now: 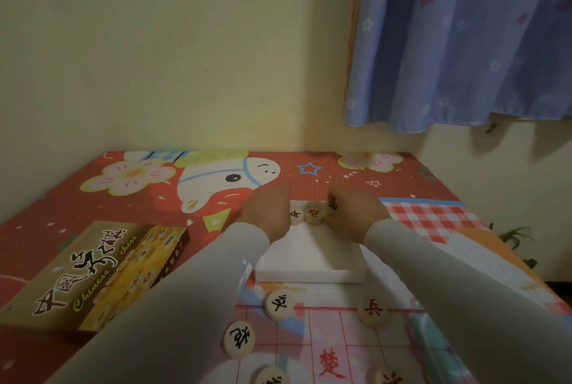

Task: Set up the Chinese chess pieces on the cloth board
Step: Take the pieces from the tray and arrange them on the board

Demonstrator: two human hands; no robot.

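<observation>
The head view looks down on a bed covered by a red cartoon mat [123,198]. Both hands reach to the far edge of a white foam tray [309,260] that sits mid-bed, just beyond the cloth board [325,337].

The left hand [266,213] lies knuckles up with its fingers curled down at the tray's far left corner. What it holds, if anything, is hidden under the hand. The right hand [356,213] curls at the far right corner and seems to pinch a dark-lettered piece [332,207] at its fingertips, though that spot is blurred. Between the hands, two pieces rest on the tray: a red-lettered piece [315,213] and a partly hidden black-lettered piece [295,215].

Five pieces lie on the near cloth board: three black-lettered ones along its left side [278,304], and two red-lettered ones on its right [373,311], the nearest two pieces cut off by the frame. None looks set squarely on a line crossing.

One printed box [93,275] lies by the bed's left edge, and one blue curtain [464,43] hangs at the far right.

The risks, as a judgement: the soft bed and loose cloth may let round pieces roll or tip, a sleeve could drag across the pieces already on the board as the arms draw back, and the light foam tray could shift under a tug.
</observation>
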